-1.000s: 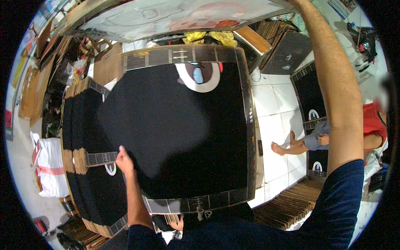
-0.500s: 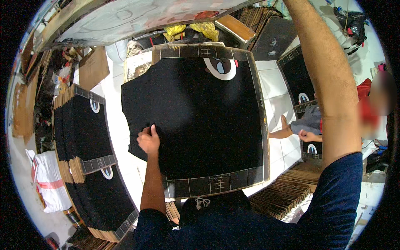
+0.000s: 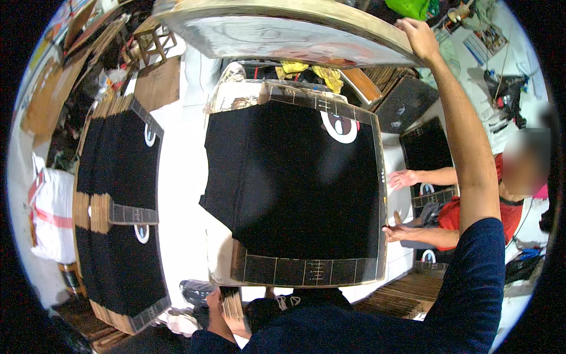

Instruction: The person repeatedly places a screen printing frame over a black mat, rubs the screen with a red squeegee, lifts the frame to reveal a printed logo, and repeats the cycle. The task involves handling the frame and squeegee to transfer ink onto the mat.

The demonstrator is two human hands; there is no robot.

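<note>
My raised right hand (image 3: 420,40) grips the far-right end of the large wood-edged screen printing frame (image 3: 283,26), which stands tilted up at the back. In front of it a black fabric piece (image 3: 295,183) lies flat on a dark board with ruled marks (image 3: 312,270). A white, brown and blue eye-like print (image 3: 341,127) sits near the fabric's far-right corner. My left hand (image 3: 215,298) is low by the front edge, beside a small stack of boards (image 3: 234,310); its fingers are too blurred and small to read.
At right, a person in red reaches both hands (image 3: 402,179) toward the board's edge. Rows of stacked boards with black fabric (image 3: 121,171) stand at left, by a white bundle (image 3: 54,212). More stacked boards (image 3: 395,295) lie front right. Yellow cloths (image 3: 327,76) sit behind the board.
My left hand has left the fabric and dropped toward my body. More of the frame and my right hand now show. The other person has leaned in, hands closer to the board.
</note>
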